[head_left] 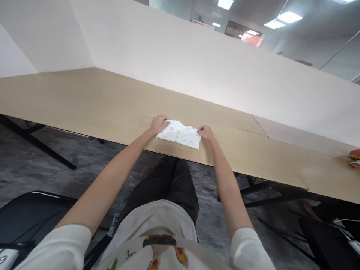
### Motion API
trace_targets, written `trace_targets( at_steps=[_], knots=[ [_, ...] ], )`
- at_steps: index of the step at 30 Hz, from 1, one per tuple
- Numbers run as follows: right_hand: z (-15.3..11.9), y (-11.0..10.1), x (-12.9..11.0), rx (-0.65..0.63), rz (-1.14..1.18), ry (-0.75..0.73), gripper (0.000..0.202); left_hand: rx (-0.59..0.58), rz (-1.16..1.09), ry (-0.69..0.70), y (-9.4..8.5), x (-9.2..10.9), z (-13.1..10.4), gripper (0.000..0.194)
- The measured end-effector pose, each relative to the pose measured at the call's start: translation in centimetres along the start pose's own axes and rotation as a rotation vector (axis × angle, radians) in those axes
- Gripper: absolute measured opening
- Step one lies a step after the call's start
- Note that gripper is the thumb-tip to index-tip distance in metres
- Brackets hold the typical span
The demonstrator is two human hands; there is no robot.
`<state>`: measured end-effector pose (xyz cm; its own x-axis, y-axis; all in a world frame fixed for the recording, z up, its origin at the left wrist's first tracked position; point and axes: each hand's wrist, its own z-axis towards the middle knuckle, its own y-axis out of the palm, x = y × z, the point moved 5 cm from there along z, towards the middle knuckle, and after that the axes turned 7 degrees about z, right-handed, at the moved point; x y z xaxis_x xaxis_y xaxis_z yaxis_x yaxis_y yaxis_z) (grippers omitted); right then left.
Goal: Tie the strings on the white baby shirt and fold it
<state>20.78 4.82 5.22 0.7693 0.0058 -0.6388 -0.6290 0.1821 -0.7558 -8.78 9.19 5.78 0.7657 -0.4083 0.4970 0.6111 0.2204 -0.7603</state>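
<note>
A small white cloth garment [180, 134] with a faint print and a curved neckline lies folded flat near the front edge of the table. My left hand [159, 124] pinches its upper left corner, fingers closed on the fabric. At the upper right corner, my right hand [206, 132] has its thumb and fingers closed on the cloth. The garment spans the gap between both hands.
The wooden table [112, 101] runs the full width, with a white partition [182, 60] behind it. Another person's hand [354, 159] shows at the far right edge. A black chair [36, 213] stands at lower left.
</note>
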Motion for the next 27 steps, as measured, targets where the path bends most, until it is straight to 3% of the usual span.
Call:
trace_targets(
  at_steps=[3, 7, 11, 16, 18, 20, 23, 27],
  knots=[
    [-0.2, -3.6, -1.3, 0.075, 0.122, -0.026, 0.009, 0.063, -0.065, 0.086, -3.0, 2.2, 2.0, 0.011],
    [0.1, -9.6, -3.5, 0.235, 0.358, -0.159, 0.018, 0.146, -0.207, 0.182, -7.9, 6.1, 4.5, 0.017],
    [0.0, -15.4, -6.1, 0.367, 0.375, -0.271, 0.027, 0.213, -0.300, 0.254, -12.6, 9.8, 5.4, 0.019],
    [-1.4, -19.5, -8.4, 0.389, 0.229, -0.380, 0.034, 0.161, -0.267, 0.247, -15.2, 11.1, 6.0, 0.031],
    [-1.5, -19.6, -8.2, 0.391, 0.103, -0.375, 0.037, 0.127, -0.205, 0.204, -14.9, 10.3, 6.2, 0.033],
    [-1.1, -18.5, -7.1, 0.373, -0.062, -0.324, 0.039, 0.069, -0.071, 0.172, -13.5, 9.2, 6.4, 0.036],
    [-0.1, -14.6, -4.5, 0.278, -0.342, -0.163, 0.042, -0.030, 0.155, 0.163, -9.2, 6.9, 6.7, 0.040],
    [-0.1, -7.8, -0.8, 0.033, -0.596, -0.006, 0.037, -0.124, 0.276, 0.127, -2.5, 3.1, 6.5, 0.043]
  ],
)
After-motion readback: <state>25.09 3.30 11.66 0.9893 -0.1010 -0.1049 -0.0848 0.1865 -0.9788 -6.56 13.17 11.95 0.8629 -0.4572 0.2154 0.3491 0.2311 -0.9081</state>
